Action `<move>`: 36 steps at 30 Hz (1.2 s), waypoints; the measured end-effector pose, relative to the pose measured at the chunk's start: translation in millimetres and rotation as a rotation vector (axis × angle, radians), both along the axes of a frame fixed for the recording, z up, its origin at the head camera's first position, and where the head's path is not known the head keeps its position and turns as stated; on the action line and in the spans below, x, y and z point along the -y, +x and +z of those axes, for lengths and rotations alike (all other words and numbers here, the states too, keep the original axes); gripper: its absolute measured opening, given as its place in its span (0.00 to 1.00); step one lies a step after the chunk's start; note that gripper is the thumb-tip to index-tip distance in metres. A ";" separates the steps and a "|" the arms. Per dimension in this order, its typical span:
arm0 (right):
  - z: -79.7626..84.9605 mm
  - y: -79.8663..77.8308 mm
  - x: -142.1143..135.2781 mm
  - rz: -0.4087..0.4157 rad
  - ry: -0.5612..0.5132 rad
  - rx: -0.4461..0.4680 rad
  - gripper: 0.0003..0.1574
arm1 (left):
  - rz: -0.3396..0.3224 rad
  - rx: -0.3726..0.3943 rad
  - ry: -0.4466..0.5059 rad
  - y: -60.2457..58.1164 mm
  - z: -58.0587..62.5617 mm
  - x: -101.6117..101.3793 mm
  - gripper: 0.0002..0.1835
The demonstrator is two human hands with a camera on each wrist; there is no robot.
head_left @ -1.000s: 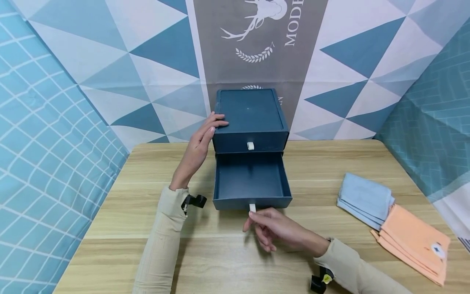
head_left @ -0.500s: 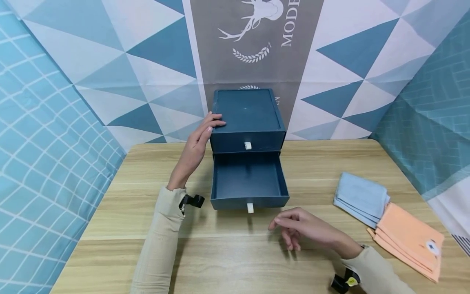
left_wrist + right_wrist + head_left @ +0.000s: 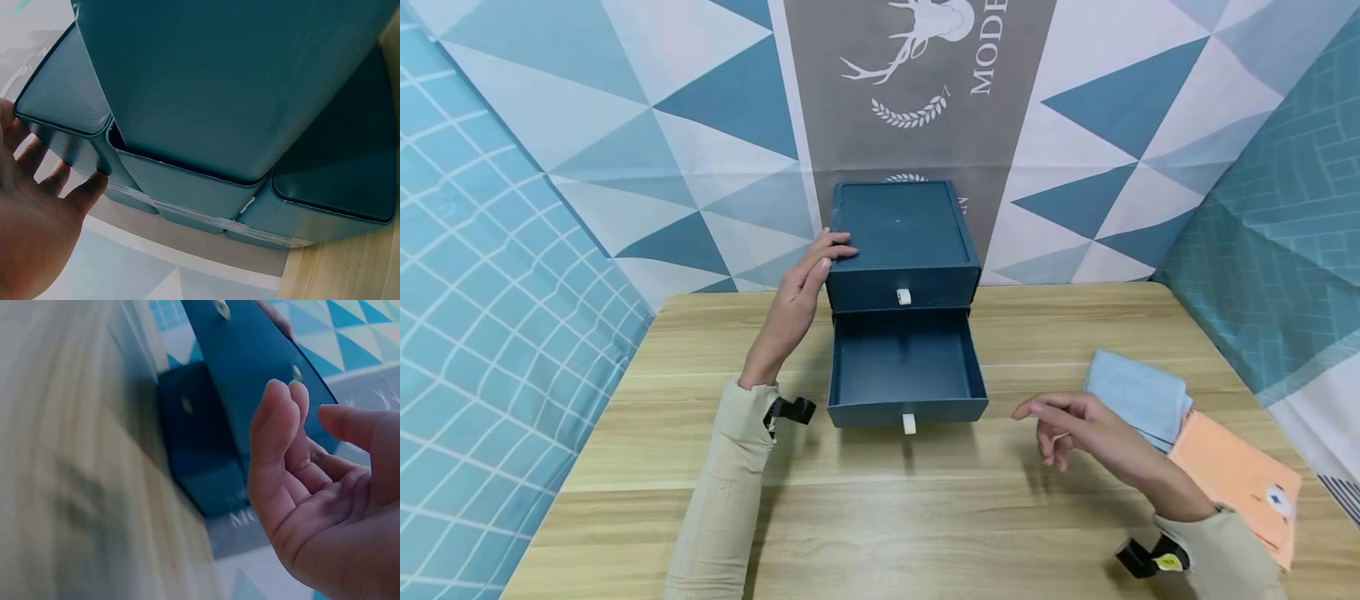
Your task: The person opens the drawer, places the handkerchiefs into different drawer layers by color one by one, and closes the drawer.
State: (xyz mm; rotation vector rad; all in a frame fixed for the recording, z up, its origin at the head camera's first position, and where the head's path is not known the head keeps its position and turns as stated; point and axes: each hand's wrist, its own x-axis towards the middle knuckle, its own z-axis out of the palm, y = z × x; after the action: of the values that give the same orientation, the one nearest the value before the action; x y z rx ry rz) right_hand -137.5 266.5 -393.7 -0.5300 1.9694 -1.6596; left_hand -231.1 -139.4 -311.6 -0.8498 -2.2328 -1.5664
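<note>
A dark blue drawer unit [image 3: 898,225] stands against the back wall. Its top drawer, with a white pull tab [image 3: 903,297], is closed. Beneath it, a pulled-out drawer [image 3: 907,412] with another white tab shows a bare inside. My left hand [image 3: 797,296] rests on the unit's upper left edge, fingers lying over the top. From the left wrist view, the drawer's side [image 3: 231,81] juts out between the levels above and below. My right hand [image 3: 1093,437] hovers over the table right of the drawer, fingers loosely bent and holding nothing.
Right of the unit lie a folded light blue cloth [image 3: 1138,396] and a folded orange cloth [image 3: 1232,475], partly behind my right hand and forearm. The wooden table [image 3: 880,533] meets patterned wall cloths at the back and sides.
My right hand has let go of the lower drawer's white tab and moved right, towards the folded cloths. The drawer stays pulled out, and my left hand keeps its place on the unit.
</note>
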 end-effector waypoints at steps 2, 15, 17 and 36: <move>3.7 -0.8 -8.2 -0.051 0.016 -0.030 0.23 | 0.005 0.003 -0.003 0.1 -0.3 0.1 0.21; 20.1 -5.7 -65.0 -0.368 -0.132 -0.180 0.22 | 0.006 0.012 -0.004 -0.9 1.3 -0.5 0.21; 18.9 -8.4 -73.1 -0.437 -0.124 -0.212 0.22 | 0.011 0.017 -0.004 -0.9 1.1 -0.6 0.21; -5.7 -49.3 -141.7 -0.516 0.752 -0.506 0.29 | 0.014 0.018 0.001 -0.2 0.2 -0.8 0.21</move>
State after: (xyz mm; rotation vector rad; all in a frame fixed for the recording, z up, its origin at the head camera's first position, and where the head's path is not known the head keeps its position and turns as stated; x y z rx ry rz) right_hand -186.8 408.2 -399.4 -0.1509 3.0769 -0.9148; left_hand -231.3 -138.6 -311.4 -0.8217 -2.2455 -1.5751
